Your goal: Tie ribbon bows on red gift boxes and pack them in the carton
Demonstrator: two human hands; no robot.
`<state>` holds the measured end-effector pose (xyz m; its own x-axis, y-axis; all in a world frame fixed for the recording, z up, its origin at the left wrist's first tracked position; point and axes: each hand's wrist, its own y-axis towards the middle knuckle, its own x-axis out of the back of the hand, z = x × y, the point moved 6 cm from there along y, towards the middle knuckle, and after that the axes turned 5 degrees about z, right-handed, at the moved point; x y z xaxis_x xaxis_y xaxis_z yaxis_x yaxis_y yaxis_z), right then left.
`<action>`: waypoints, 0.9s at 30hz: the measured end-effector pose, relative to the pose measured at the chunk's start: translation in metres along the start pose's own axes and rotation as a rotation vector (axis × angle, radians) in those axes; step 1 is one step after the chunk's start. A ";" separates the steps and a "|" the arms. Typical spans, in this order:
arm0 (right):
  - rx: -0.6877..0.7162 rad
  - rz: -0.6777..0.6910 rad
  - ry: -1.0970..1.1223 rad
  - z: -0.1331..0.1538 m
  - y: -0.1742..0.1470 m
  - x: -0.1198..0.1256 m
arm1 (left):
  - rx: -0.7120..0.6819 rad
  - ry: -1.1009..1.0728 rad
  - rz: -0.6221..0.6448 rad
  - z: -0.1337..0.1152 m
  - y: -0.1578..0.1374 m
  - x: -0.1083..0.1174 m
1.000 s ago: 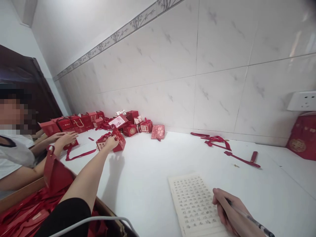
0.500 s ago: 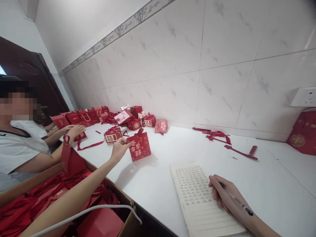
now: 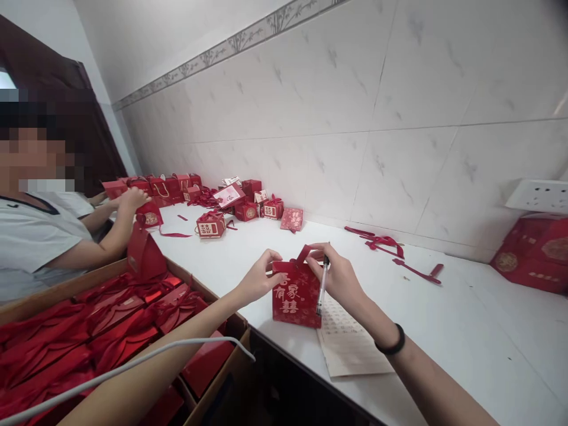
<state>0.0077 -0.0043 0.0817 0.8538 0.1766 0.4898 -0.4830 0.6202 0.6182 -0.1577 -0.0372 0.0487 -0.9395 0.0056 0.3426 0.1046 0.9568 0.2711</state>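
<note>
Cable (image 3: 133, 367) crosses the near left, over a carton (image 3: 213, 408) full of flat red packs. Paper (image 3: 350, 343) with printed characters lies at the near table (image 3: 465, 331) edge. Just above it a red box (image 3: 296, 299) stands upright on the table, both hands on its top. Left hand (image 3: 257, 278) pinches the top left corner, fingers curled closed on it. Right hand (image 3: 339, 275) grips the top right by the ribbon tab, a pen (image 3: 322, 284) tucked between its fingers, pointing down; black band on that wrist. Left, another person's hand (image 3: 133, 198) rests on a small red box (image 3: 149, 216). Further back, a box (image 3: 210, 226) alone, ribbons (image 3: 386, 244), then more red boxes (image 3: 248, 204) along the tiled wall (image 3: 355, 106). Far right, socket (image 3: 539, 196) above big red box (image 3: 532, 254).
</note>
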 end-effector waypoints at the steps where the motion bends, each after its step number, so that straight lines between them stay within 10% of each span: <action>1: 0.002 -0.001 0.038 0.003 0.003 -0.002 | -0.026 0.006 0.007 -0.005 -0.001 -0.004; 10: 0.003 0.003 0.066 0.001 -0.019 -0.014 | -0.219 0.127 -0.149 -0.032 -0.005 -0.016; 27: 0.016 -0.047 0.005 -0.011 -0.024 -0.019 | -0.366 0.224 -0.052 -0.036 -0.009 -0.023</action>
<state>0.0052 -0.0146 0.0509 0.8768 0.1514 0.4565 -0.4449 0.6159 0.6502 -0.1257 -0.0560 0.0711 -0.8567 -0.1413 0.4961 0.2059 0.7881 0.5801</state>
